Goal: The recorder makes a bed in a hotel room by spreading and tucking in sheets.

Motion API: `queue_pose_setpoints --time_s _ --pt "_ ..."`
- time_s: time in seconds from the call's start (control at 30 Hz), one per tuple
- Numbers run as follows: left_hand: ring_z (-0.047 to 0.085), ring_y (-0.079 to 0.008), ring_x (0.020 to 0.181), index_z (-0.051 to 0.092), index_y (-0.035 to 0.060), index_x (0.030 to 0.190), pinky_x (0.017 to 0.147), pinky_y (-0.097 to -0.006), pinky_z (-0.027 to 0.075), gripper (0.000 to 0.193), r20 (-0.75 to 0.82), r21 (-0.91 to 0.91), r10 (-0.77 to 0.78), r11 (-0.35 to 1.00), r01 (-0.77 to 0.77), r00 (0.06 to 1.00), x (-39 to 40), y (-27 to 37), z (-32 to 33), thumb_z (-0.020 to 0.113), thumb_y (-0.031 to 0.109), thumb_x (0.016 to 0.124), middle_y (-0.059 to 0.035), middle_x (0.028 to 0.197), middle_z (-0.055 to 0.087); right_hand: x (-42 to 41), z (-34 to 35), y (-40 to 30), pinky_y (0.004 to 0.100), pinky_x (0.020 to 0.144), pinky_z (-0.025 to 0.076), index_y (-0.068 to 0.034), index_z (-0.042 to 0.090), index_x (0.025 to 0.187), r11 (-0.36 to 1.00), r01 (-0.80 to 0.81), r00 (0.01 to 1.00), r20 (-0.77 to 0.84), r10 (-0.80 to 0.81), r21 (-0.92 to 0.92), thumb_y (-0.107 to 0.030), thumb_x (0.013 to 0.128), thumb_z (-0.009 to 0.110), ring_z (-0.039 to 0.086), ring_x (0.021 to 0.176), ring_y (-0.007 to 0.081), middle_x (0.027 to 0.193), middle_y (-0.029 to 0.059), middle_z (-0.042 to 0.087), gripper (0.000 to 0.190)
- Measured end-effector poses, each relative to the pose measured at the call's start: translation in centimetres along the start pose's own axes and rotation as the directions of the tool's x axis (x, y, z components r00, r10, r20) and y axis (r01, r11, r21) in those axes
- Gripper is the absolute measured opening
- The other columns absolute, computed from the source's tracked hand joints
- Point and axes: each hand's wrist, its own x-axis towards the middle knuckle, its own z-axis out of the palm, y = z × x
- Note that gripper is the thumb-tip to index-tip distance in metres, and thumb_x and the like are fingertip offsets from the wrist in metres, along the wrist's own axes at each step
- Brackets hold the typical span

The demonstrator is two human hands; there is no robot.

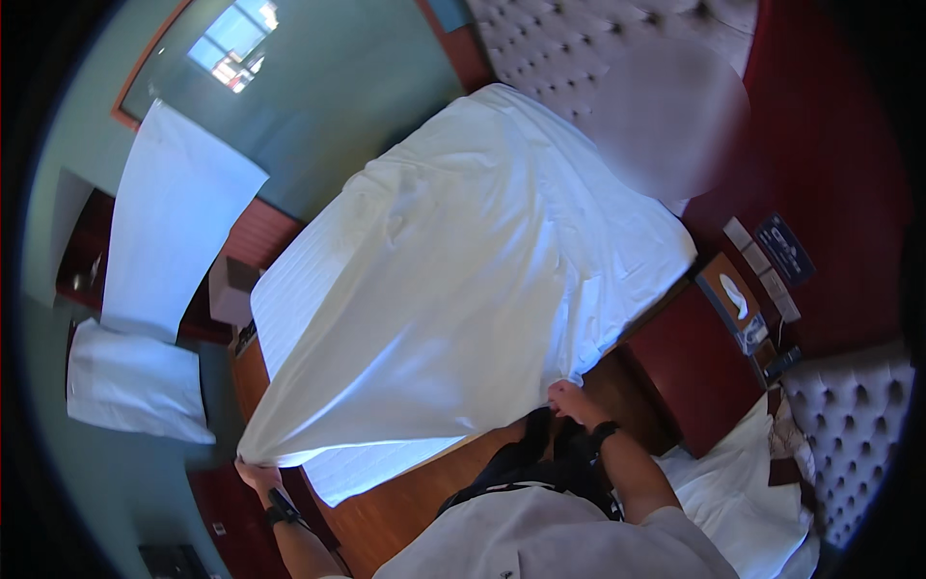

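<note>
A white bed sheet lies wrinkled over much of a bed before me. My left hand grips one corner of it at the lower left, pulled out past the mattress. Beside my legs, my right hand pinches the sheet's near edge. Between the two hands the cloth is drawn up in long folds. The quilted white mattress shows bare along the far left side and again under the sheet's near edge. At the upper right the sheet covers the mattress corner close to the tufted headboard.
A red nightstand with a tissue box stands right of the bed. A second bed with rumpled white bedding is at the lower right. White linens hang at the left, near a tissue-coloured box. Wooden floor lies below me.
</note>
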Motion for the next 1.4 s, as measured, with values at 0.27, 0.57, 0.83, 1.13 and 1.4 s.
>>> queue_pose_setpoints --time_s 0.27,0.57,0.83,1.13,1.4 --pt "0.056 -0.0193 0.096 0.055 0.0035 0.106 0.089 -0.0341 0.043 0.028 0.270 0.218 -0.166 0.970 0.107 0.948 -9.3 -9.2 4.2 0.050 0.025 0.089 -0.0079 0.100 0.059 -5.0 12.0 -3.1 0.0278 0.063 0.052 -0.002 0.051 0.115 0.969 0.075 0.920 0.391 0.023 -0.234 -0.023 0.088 0.056 0.060 0.080 0.0160 0.096 0.0078 0.060 0.035" --pt "0.056 -0.0149 0.086 0.058 0.0002 0.109 0.078 -0.0308 0.046 0.031 0.816 0.569 -0.556 0.821 -0.051 0.155 -19.7 -19.6 6.4 0.060 0.019 0.084 -0.0074 0.094 0.063 -7.4 20.6 -3.7 0.0294 0.073 0.051 0.001 0.051 0.114 0.999 0.016 0.891 0.454 0.003 -0.037 -0.027 0.092 0.050 0.060 0.087 0.0174 0.095 0.0101 0.061 0.037" --pt "0.057 -0.0118 0.079 0.060 0.0036 0.106 0.063 -0.0262 0.049 0.032 0.590 0.700 -0.780 0.622 0.351 0.207 -11.9 -23.1 -3.2 0.063 0.025 0.082 -0.0046 0.093 0.062 -9.0 27.9 -2.3 0.0348 0.093 0.044 0.006 0.045 0.123 0.945 0.085 0.993 0.051 -0.107 0.317 -0.010 0.089 0.048 0.056 0.106 0.0249 0.118 0.0162 0.056 0.038" --pt "0.055 -0.0228 0.098 0.047 -0.0070 0.121 0.081 -0.0324 0.046 0.066 0.327 0.578 -0.836 0.545 0.607 0.440 -6.3 -32.2 -9.9 0.065 0.040 0.080 -0.0154 0.114 0.055 -16.3 33.0 -10.4 0.0377 0.098 0.041 0.006 0.038 0.130 0.933 0.095 0.947 0.259 -0.192 0.346 -0.019 0.091 0.051 0.054 0.113 0.0254 0.126 0.0160 0.052 0.049" --pt "0.047 -0.0246 0.120 0.036 0.0048 0.136 0.102 -0.0375 0.036 0.067 0.800 -0.016 -0.567 0.308 0.951 0.197 -7.8 -27.1 -0.8 0.040 0.054 0.091 -0.0094 0.134 0.046 -21.3 34.0 -13.0 0.0323 0.092 0.045 0.007 0.045 0.126 0.959 0.081 0.935 0.313 -0.168 0.272 -0.019 0.090 0.055 0.058 0.105 0.0209 0.119 0.0135 0.057 0.046"
